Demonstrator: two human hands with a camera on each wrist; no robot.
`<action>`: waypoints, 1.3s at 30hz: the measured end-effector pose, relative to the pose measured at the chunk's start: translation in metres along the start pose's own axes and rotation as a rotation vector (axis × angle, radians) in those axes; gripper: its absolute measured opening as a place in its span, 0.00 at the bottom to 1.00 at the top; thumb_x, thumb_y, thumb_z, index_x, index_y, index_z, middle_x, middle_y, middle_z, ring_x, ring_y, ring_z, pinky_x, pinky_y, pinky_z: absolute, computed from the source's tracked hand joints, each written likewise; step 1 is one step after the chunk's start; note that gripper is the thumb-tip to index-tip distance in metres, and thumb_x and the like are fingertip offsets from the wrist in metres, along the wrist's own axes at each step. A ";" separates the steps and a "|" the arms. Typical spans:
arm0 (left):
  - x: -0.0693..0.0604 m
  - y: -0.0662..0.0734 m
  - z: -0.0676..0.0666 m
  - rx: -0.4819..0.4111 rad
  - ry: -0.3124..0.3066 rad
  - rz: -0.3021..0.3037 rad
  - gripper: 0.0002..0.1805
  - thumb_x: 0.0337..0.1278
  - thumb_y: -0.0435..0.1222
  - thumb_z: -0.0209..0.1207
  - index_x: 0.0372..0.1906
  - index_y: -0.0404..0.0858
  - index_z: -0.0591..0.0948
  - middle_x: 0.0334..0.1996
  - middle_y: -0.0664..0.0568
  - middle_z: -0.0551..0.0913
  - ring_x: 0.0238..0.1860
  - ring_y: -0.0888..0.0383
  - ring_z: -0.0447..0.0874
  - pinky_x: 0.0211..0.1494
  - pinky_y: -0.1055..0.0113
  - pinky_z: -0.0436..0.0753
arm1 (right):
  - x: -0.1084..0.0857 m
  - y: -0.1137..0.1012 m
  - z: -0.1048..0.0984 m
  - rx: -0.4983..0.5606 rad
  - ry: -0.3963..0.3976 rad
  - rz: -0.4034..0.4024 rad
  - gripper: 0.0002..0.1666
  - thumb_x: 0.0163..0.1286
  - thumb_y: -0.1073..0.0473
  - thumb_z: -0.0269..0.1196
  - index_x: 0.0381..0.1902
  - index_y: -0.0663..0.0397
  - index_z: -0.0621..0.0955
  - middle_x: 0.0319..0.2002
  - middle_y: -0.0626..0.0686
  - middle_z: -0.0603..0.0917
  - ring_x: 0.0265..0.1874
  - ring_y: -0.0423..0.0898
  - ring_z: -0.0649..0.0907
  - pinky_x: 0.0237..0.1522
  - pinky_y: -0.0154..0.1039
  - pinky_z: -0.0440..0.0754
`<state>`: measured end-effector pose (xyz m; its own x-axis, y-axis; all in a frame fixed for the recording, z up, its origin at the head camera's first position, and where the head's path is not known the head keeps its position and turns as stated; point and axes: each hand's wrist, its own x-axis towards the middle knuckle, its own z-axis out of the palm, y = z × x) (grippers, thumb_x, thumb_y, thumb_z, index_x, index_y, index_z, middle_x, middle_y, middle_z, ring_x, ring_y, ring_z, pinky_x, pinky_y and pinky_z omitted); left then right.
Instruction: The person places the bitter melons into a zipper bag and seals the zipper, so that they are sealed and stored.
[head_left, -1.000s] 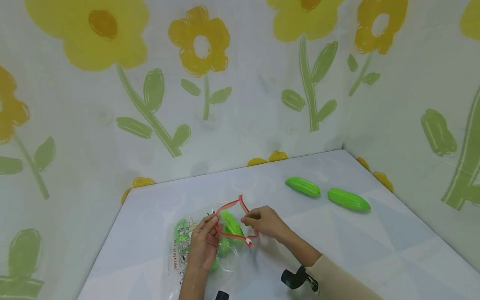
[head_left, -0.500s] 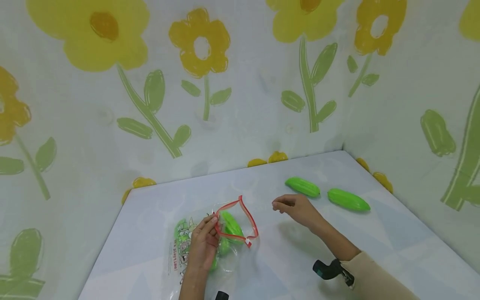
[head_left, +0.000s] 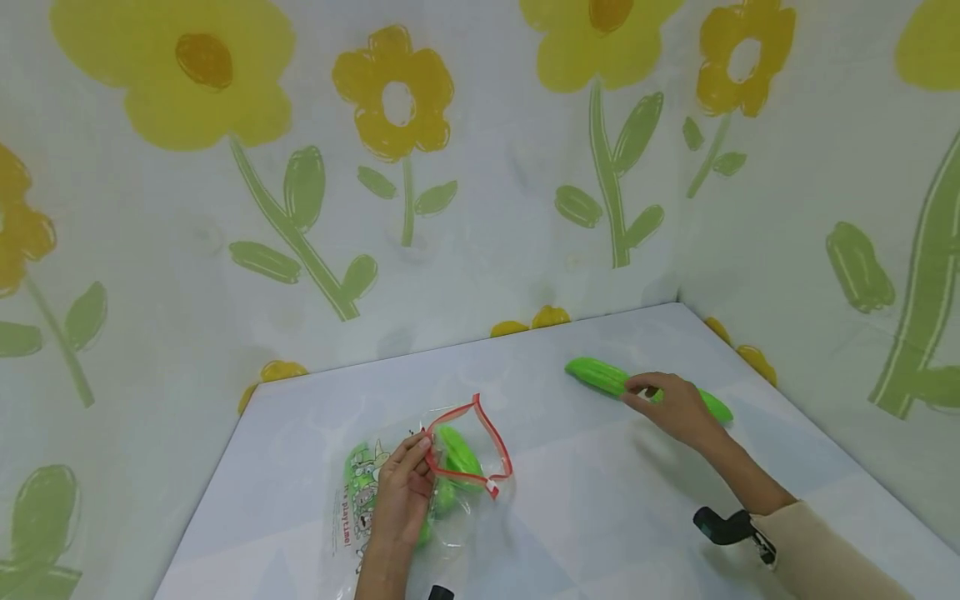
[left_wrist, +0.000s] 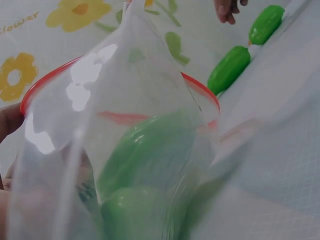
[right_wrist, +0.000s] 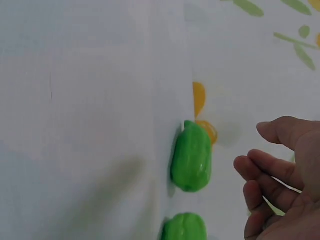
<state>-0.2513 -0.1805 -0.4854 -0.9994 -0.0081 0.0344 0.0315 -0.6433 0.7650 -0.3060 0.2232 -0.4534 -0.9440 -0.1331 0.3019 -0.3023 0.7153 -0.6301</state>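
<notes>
Bagged: glossy green oblong pieces [head_left: 461, 451], count unclear, are held in the clear red-rimmed plastic bag [head_left: 362, 500]
Loose: two ridged green oblongs [head_left: 596, 374] are left on the pale surface [head_left: 585, 492]
Left hand [head_left: 406, 483]: unsealed bag is pinched
Right hand [head_left: 678, 411]: fingers are parted, nothing gripped

Pale tabletop [head_left: 570, 500] under left hand [head_left: 405, 487]; flowered wall [head_left: 480, 275] (big yellow blooms [head_left: 168, 75]) beyond it; side wall [head_left: 798, 183] right of right hand [head_left: 678, 410].

Muted light; soft shadows on table [head_left: 585, 475]; bag [left_wrist: 90, 130] (left wrist view) glaring white.
</notes>
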 end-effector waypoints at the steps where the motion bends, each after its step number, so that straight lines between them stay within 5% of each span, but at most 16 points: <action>1: 0.000 0.000 0.000 -0.001 0.001 0.001 0.05 0.69 0.31 0.59 0.43 0.37 0.84 0.36 0.50 0.85 0.33 0.62 0.83 0.41 0.71 0.82 | 0.000 0.004 -0.004 -0.009 0.001 0.011 0.20 0.69 0.52 0.68 0.51 0.61 0.84 0.44 0.54 0.86 0.45 0.54 0.80 0.39 0.45 0.77; 6: -0.001 0.000 -0.001 0.006 0.000 0.002 0.05 0.69 0.31 0.59 0.41 0.39 0.85 0.36 0.51 0.85 0.33 0.62 0.83 0.41 0.72 0.82 | -0.001 0.026 -0.018 -0.067 0.011 0.047 0.21 0.69 0.54 0.68 0.53 0.63 0.83 0.45 0.58 0.85 0.47 0.58 0.79 0.43 0.52 0.77; 13: -0.001 0.000 -0.002 0.012 -0.007 0.001 0.05 0.69 0.32 0.59 0.42 0.39 0.84 0.37 0.51 0.85 0.33 0.62 0.83 0.41 0.71 0.82 | -0.004 0.052 -0.027 -0.220 0.006 0.076 0.28 0.66 0.51 0.69 0.56 0.66 0.80 0.52 0.68 0.80 0.54 0.70 0.71 0.46 0.72 0.61; 18: 0.000 0.000 -0.003 0.023 -0.013 0.009 0.05 0.69 0.32 0.59 0.44 0.37 0.83 0.36 0.51 0.85 0.34 0.62 0.84 0.41 0.71 0.82 | -0.009 0.064 -0.030 -0.351 0.005 0.084 0.32 0.62 0.48 0.71 0.56 0.65 0.78 0.56 0.72 0.75 0.53 0.74 0.69 0.43 0.70 0.65; 30: 0.000 -0.001 -0.002 0.026 -0.028 0.010 0.05 0.69 0.32 0.59 0.41 0.41 0.85 0.33 0.53 0.85 0.32 0.63 0.84 0.40 0.72 0.82 | -0.010 0.079 -0.033 -0.436 -0.009 0.038 0.27 0.58 0.54 0.72 0.50 0.67 0.80 0.48 0.69 0.79 0.52 0.71 0.70 0.42 0.66 0.64; 39: 0.001 0.000 0.000 0.029 -0.014 -0.001 0.04 0.69 0.32 0.60 0.41 0.40 0.84 0.33 0.53 0.85 0.33 0.63 0.84 0.40 0.72 0.82 | -0.010 0.055 -0.026 -0.384 0.054 0.021 0.25 0.57 0.53 0.74 0.46 0.66 0.83 0.47 0.68 0.82 0.50 0.69 0.73 0.42 0.64 0.63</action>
<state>-0.2519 -0.1806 -0.4860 -0.9991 0.0034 0.0431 0.0317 -0.6208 0.7833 -0.3093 0.2815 -0.4721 -0.9380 -0.0870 0.3355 -0.2022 0.9235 -0.3260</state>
